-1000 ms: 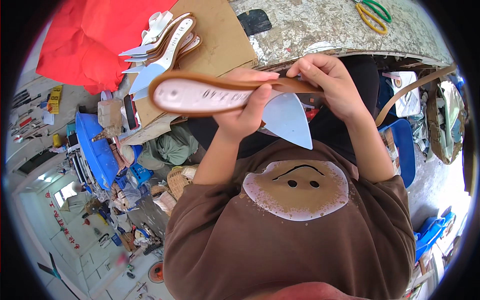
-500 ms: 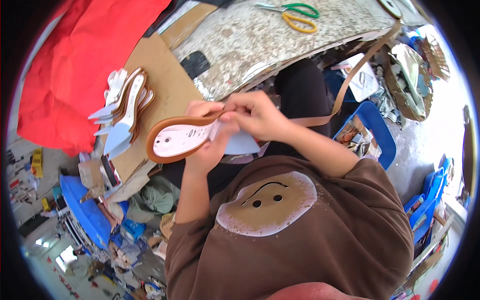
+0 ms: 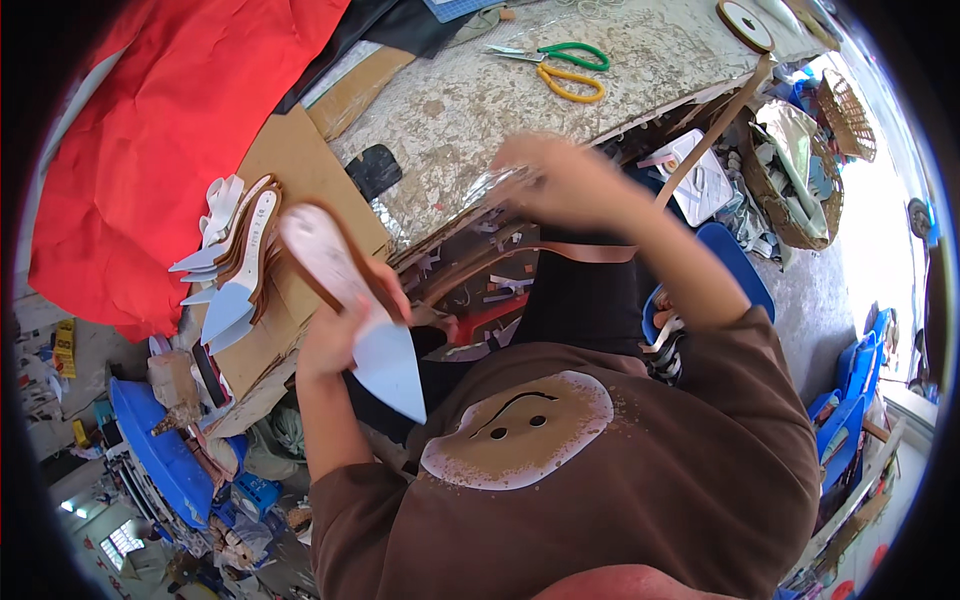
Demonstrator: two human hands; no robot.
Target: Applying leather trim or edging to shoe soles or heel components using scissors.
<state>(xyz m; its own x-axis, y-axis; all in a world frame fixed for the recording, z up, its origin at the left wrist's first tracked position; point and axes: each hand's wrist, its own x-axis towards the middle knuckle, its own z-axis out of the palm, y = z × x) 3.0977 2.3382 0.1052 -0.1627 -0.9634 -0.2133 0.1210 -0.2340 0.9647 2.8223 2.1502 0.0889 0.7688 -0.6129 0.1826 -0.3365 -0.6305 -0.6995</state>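
Observation:
My left hand [image 3: 345,335] grips a shoe insole [image 3: 320,250] around its middle. The insole has a whitish heel part, a brown edge and a pointed light blue toe that points down toward my shirt. My right hand [image 3: 545,180] is up by the table's front edge, smeared by motion, and its fingers cannot be made out. A brown strip [image 3: 600,252] runs below my right forearm. Several similar insoles [image 3: 240,260] lie stacked to the left, on a sheet of brown cardboard [image 3: 320,180].
Scissors [image 3: 570,70] with a green and a yellow handle lie on the worn table [image 3: 450,120]. Red sheet material [image 3: 180,120] covers the far left. A reel [image 3: 747,25] sits at the far right. Blue bins [image 3: 738,265] and a filled basket [image 3: 800,190] stand on the right.
My hands have parted. My left hand has moved left with the insole, turning its heel upward and its toe down. My right hand has moved up and right, off the insole.

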